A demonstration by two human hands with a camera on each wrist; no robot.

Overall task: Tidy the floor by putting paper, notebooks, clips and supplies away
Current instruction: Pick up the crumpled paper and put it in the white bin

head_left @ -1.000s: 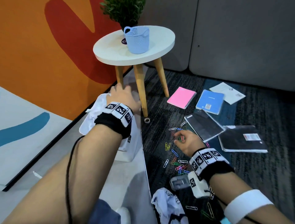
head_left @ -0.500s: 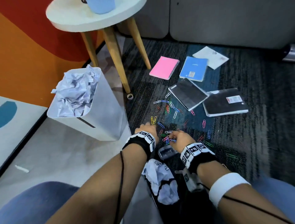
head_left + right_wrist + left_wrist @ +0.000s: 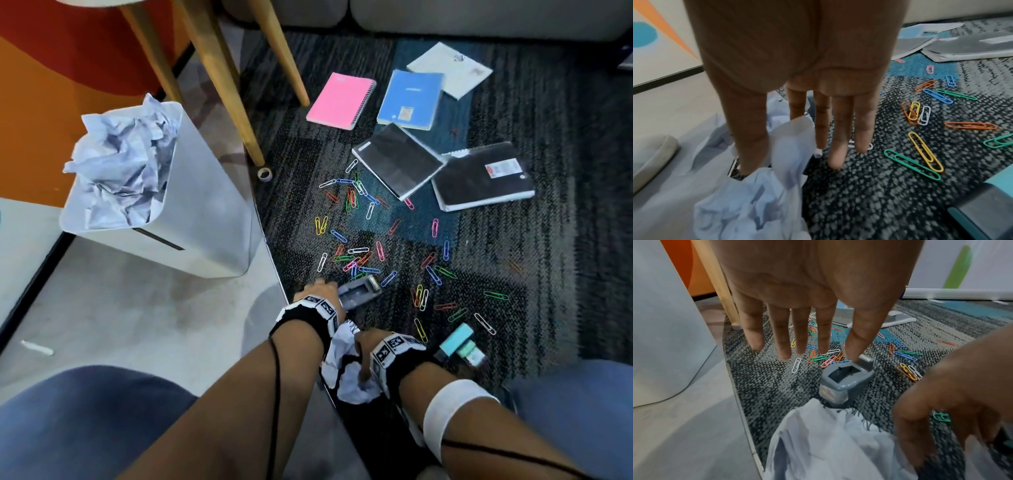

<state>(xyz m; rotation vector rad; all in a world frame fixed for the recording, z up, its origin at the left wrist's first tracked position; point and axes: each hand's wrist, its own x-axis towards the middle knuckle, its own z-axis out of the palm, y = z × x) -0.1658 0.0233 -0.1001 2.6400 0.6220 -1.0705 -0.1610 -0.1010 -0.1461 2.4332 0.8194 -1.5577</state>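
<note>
A crumpled white paper ball [image 3: 346, 377] lies at the carpet's near edge. My right hand [image 3: 366, 346] reaches down into it, and in the right wrist view a fold of the paper [image 3: 793, 138] sits pinched between thumb and index finger [image 3: 797, 104]. My left hand [image 3: 318, 289] hovers just beyond with fingers straight [image 3: 785, 344]. Its thumb tip touches the metal flap of a small grey desk tool [image 3: 846, 379]. Several coloured paper clips [image 3: 356, 260] are scattered over the carpet ahead. Several notebooks lie farther off: pink [image 3: 339, 101], blue [image 3: 409, 99], two black [image 3: 397, 161].
A white bin [image 3: 205, 222] stuffed with crumpled paper stands at the left on the smooth floor. Wooden table legs [image 3: 222, 85] rise behind it, with a small tape roll [image 3: 264, 174] at one foot. A teal stapler [image 3: 457, 342] lies right of my right wrist.
The view tilted down. My left hand came from the bin to the grey tool. My right hand drew back from the clips onto the paper ball.
</note>
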